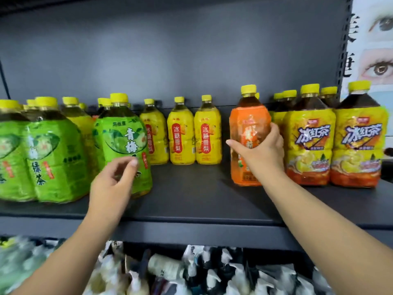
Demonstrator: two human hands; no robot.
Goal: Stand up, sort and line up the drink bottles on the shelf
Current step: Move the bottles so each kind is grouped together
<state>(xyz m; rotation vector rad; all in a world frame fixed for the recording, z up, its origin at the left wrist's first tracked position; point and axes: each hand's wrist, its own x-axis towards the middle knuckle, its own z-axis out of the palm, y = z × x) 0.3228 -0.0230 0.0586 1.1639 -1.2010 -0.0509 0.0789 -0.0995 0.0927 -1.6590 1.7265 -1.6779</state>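
One orange bottle (247, 143) gripped by right hand (262, 150) fingers, left hand (112, 184) fingers loose

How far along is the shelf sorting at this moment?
Mostly done: the green bottles, the small yellow bottles at the back and the iced tea bottles stand upright in groups. In hand: the right hand grips the orange bottle; the left hand hovers open by a green bottle. Left: placing the orange bottle, filling the bare shelf front.
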